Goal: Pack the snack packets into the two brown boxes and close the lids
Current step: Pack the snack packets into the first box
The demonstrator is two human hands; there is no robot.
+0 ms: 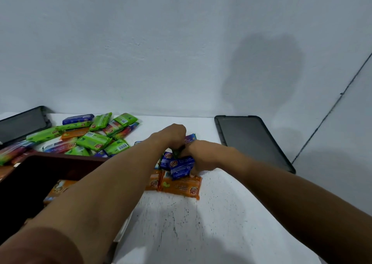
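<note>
Both forearms reach out over the white, speckled tabletop point(201, 227). Down at the near left the brown box point(66, 160) stands open, with an orange packet point(58, 187) lying inside it. Just past it, two more orange packets point(181, 187) lie flat on the tabletop. Right above them the right hand point(203, 157) is clamped round a bunch of blue packets point(180, 166), thumb tucked under the stack. The left hand point(172, 135) comes in from the far side, knuckles up, curled down onto the same bunch. Its fingertips are hidden, so I can't say whether it grips. Further back on the left is a loose heap of green packets point(94, 140) with other colours mixed in. A dark panel point(253, 140) lies flat at the far right, another point(22, 122) at the far left by the wall point(181, 42).
</note>
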